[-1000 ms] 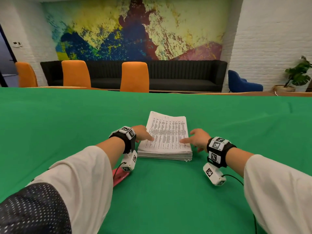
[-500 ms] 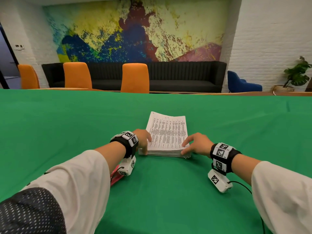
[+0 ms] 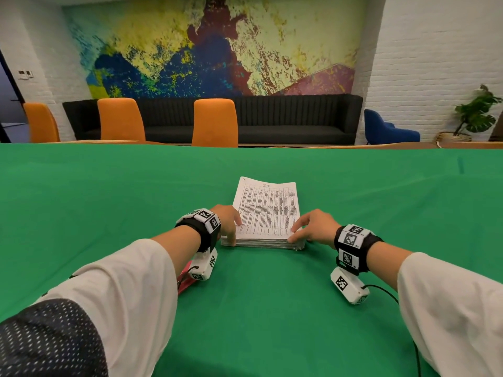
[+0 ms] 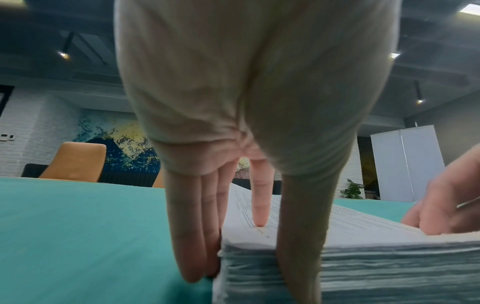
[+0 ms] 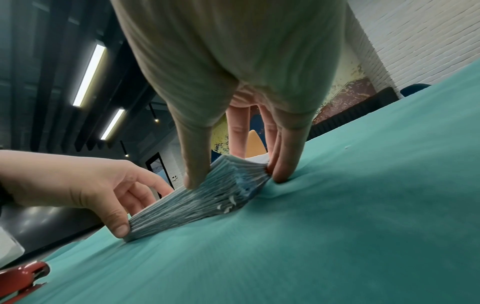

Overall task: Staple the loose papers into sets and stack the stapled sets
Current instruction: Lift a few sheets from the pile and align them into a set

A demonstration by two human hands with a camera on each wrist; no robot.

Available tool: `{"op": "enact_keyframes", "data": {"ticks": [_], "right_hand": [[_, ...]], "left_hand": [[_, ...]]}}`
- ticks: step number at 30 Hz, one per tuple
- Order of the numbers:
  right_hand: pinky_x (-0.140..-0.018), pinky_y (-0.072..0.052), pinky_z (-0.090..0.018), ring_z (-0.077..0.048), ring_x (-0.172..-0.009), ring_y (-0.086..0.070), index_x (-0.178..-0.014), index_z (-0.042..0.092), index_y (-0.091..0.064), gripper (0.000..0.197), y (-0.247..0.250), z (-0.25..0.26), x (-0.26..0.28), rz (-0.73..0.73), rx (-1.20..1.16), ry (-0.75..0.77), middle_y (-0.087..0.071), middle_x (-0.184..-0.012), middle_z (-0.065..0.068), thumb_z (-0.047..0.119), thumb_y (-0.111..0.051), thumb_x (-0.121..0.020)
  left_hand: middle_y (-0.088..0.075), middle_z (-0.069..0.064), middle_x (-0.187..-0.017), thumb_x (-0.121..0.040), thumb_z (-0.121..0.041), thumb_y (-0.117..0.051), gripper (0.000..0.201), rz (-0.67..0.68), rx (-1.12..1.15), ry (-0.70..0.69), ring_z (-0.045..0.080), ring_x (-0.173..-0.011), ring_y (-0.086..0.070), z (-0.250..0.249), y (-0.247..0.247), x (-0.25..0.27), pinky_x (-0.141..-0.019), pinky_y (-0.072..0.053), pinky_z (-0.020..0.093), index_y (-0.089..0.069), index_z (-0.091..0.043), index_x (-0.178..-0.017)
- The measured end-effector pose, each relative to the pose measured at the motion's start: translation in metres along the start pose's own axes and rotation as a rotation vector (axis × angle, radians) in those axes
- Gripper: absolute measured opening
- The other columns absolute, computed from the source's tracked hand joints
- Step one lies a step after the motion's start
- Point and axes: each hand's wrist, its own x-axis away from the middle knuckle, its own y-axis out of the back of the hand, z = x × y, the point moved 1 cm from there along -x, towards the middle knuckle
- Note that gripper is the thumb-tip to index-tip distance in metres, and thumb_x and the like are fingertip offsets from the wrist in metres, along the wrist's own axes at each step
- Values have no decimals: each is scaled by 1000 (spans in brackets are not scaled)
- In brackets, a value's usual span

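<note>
Green cloth covers the desk (image 3: 136, 213) in front of you, and the stack of papers (image 3: 268, 213) lies at its centre. Your left hand (image 3: 227, 220) grips the stack's near left corner: thumb on the front edge, index tip on the top sheet, other fingers (image 4: 197, 226) straight against the side. Your right hand (image 3: 317, 227) pinches the near right corner, thumb in front. A red stapler (image 5: 24, 275) lies beneath your left forearm.

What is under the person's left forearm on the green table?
A red stapler lies on the green cloth there; only one end shows, the rest covered by the forearm and wrist camera.
</note>
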Motion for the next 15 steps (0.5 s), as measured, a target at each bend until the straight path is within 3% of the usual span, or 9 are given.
{"op": "enact_keyframes", "data": {"ticks": [2, 4, 6, 8, 11, 13, 15], "right_hand": [[-68, -45, -21, -11, -97, -60, -100, 17, -79, 39, 0, -1, 1, 9, 9, -8, -69, -110, 3, 35, -95, -70], [-77, -52, -26, -16, -105, -62, -101, 20, -78, 44, 1, -3, 2, -1, 10, -7, -69, -125, -1, 41, -96, -67], [-99, -51, -34, -21, -121, -61, -103, 24, -76, 49, 2, -4, 5, -45, 6, 4, -65, -138, -2, 47, -96, -64], [-106, -47, -37, -22, -127, -58, -101, 28, -76, 44, 1, 0, 11, -130, -19, 47, -65, -138, -2, 50, -94, -67], [-83, -50, -31, -17, -102, -66, -89, 29, -78, 25, -6, 8, 25, -224, -146, 132, -75, -108, -1, 44, -91, -75], [-71, -51, -30, -16, -84, -69, -84, 24, -79, 17, -17, 14, 38, -179, -296, 172, -79, -89, 0, 35, -90, -78], [-69, -53, -27, -13, -79, -70, -83, 22, -80, 11, -30, 20, 51, -138, -339, 207, -79, -83, 4, 29, -89, -81]], "left_hand": [[-57, 9, -144, -82, -16, -89, 77, 3, 2, -4, 31, -113, -66, 2, 0, 1, -95, -60, 39, -53, -20, -150], [-57, 9, -142, -81, -18, -90, 86, 17, 58, 13, 31, -113, -67, 8, 2, 2, -91, -62, 41, -45, -21, -154], [-63, 6, -123, -81, -24, -90, 84, 26, 121, 28, 29, -107, -69, 14, 10, 7, -87, -64, 43, -46, -21, -152], [-67, 2, -106, -85, -32, -87, 64, -4, 127, 23, 25, -102, -72, 24, 21, 19, -84, -64, 43, -58, -17, -140], [-75, 1, -100, -88, -46, -81, 43, -9, 59, 34, 20, -93, -76, 46, 31, 43, -80, -65, 40, -74, -15, -116], [-76, -3, -97, -86, -56, -79, 46, 54, -6, 68, 17, -90, -76, 62, 27, 63, -78, -64, 37, -75, -17, -110], [-76, -5, -100, -83, -62, -78, 53, 130, -69, 100, 17, -94, -76, 74, 16, 83, -71, -59, 29, -76, -18, -111]]}}
